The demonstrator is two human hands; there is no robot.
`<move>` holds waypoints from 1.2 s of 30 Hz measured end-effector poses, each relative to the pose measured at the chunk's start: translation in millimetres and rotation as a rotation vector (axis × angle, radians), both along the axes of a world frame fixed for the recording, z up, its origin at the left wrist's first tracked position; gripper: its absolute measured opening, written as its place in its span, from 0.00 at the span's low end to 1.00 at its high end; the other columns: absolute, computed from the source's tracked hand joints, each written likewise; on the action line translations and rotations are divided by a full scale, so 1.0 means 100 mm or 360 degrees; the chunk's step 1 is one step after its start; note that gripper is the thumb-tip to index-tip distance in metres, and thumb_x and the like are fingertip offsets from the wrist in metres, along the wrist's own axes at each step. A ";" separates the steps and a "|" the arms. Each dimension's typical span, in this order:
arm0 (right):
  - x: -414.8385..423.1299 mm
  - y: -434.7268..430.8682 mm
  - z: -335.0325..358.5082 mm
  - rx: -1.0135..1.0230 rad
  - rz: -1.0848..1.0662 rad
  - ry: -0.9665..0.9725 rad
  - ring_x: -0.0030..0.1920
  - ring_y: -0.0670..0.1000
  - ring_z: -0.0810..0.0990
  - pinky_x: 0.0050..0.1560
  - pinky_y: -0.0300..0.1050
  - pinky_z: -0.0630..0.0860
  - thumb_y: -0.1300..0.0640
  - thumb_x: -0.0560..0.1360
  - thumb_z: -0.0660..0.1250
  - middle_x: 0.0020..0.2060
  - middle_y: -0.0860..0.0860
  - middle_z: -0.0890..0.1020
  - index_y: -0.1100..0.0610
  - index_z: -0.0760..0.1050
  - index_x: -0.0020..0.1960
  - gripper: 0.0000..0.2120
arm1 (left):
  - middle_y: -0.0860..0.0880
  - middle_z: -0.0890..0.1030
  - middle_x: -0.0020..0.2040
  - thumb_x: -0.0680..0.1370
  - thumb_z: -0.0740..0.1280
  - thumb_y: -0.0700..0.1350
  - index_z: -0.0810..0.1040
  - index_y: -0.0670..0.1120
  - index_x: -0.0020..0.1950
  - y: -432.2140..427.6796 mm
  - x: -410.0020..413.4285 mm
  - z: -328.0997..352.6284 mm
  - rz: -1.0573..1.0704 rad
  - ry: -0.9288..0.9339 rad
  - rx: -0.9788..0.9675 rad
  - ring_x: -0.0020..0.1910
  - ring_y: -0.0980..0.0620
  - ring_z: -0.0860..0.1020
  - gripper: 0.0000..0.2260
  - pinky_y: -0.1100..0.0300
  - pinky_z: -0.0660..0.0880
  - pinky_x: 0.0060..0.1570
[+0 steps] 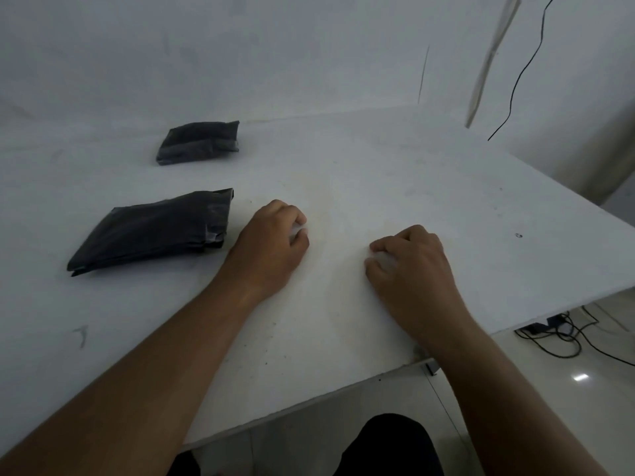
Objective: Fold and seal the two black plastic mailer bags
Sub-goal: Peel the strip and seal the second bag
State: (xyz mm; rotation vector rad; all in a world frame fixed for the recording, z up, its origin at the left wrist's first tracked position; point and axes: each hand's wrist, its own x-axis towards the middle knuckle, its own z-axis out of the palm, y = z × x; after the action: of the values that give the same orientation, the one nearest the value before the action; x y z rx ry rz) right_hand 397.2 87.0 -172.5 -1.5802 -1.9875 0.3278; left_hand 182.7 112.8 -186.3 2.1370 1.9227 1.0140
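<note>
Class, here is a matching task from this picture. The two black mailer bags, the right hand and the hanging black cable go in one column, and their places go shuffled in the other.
Column one
1. nearer mailer bag
2. farther mailer bag
3. right hand
4. black cable

Column two
a. hanging in front of the wall, off the table
b. just beside the left hand
c. toward the table's far edge
d. resting on the table, fingers curled, toward its right side

Pairs: 1-b, 2-c, 3-d, 4-a
</note>
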 end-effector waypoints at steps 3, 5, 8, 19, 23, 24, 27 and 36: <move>-0.06 -0.03 0.00 0.0030 -0.0063 -0.0014 0.54 0.47 0.66 0.53 0.40 0.65 0.54 0.79 0.64 0.49 0.47 0.72 0.55 0.81 0.61 0.14 | 0.51 0.78 0.52 0.78 0.65 0.44 0.79 0.46 0.53 0.00 0.00 0.00 -0.0006 -0.0017 -0.0001 0.54 0.51 0.77 0.06 0.51 0.75 0.54; -0.12 -0.07 0.01 0.0051 -0.0095 -0.0044 0.53 0.50 0.70 0.55 0.45 0.70 0.54 0.78 0.64 0.48 0.49 0.75 0.56 0.82 0.57 0.12 | 0.51 0.77 0.53 0.78 0.65 0.44 0.79 0.46 0.53 0.00 0.00 0.00 -0.0010 -0.0029 -0.0018 0.54 0.51 0.77 0.06 0.51 0.76 0.54; -0.18 -0.10 0.04 -0.0001 -0.0148 -0.0023 0.53 0.50 0.71 0.57 0.48 0.71 0.54 0.78 0.64 0.49 0.49 0.77 0.56 0.81 0.58 0.12 | 0.50 0.78 0.53 0.78 0.65 0.44 0.79 0.46 0.53 0.00 0.00 0.02 -0.0009 -0.0056 -0.0025 0.54 0.50 0.77 0.06 0.51 0.76 0.54; -0.41 -0.05 0.11 -0.0201 -0.0443 -0.0123 0.45 0.54 0.67 0.51 0.49 0.68 0.53 0.77 0.62 0.42 0.52 0.77 0.57 0.77 0.42 0.10 | 0.49 0.78 0.54 0.77 0.66 0.43 0.80 0.45 0.52 -0.04 0.01 0.03 -0.0007 -0.0149 -0.0036 0.54 0.50 0.77 0.06 0.52 0.75 0.55; -0.40 -0.02 0.13 -0.0197 -0.0424 -0.0145 0.48 0.56 0.72 0.52 0.50 0.69 0.51 0.77 0.63 0.43 0.52 0.74 0.56 0.74 0.44 0.09 | 0.50 0.78 0.53 0.77 0.65 0.43 0.80 0.46 0.52 -0.03 -0.01 0.02 0.0000 -0.0174 -0.0033 0.53 0.51 0.77 0.06 0.53 0.75 0.55; -0.38 -0.01 0.14 -0.0202 -0.0414 -0.0143 0.52 0.56 0.74 0.56 0.51 0.69 0.50 0.77 0.64 0.47 0.52 0.76 0.56 0.75 0.51 0.09 | 0.50 0.78 0.53 0.77 0.65 0.43 0.80 0.46 0.52 -0.03 -0.01 0.02 0.0003 -0.0176 -0.0031 0.53 0.51 0.77 0.06 0.53 0.75 0.55; -0.33 0.14 0.19 -0.0209 -0.0322 -0.0090 0.57 0.56 0.77 0.63 0.52 0.68 0.48 0.79 0.63 0.53 0.51 0.80 0.52 0.75 0.60 0.13 | 0.50 0.78 0.54 0.77 0.66 0.43 0.80 0.46 0.53 0.00 -0.01 0.02 0.0024 -0.0209 -0.0046 0.54 0.51 0.77 0.07 0.54 0.74 0.55; -0.48 1.26 0.28 -0.0299 0.0161 -0.0084 0.46 0.51 0.74 0.54 0.49 0.72 0.61 0.79 0.56 0.37 0.42 0.74 0.50 0.78 0.56 0.15 | 0.44 0.78 0.56 0.79 0.62 0.42 0.76 0.44 0.62 0.41 0.02 0.15 0.0277 -0.0152 -0.0120 0.54 0.45 0.77 0.12 0.57 0.69 0.47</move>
State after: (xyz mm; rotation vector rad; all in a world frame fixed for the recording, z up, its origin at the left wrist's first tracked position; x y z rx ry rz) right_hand 349.6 213.0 -144.4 -1.6186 -2.1347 0.5318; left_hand 184.6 154.2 -171.8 1.8734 2.0941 1.0330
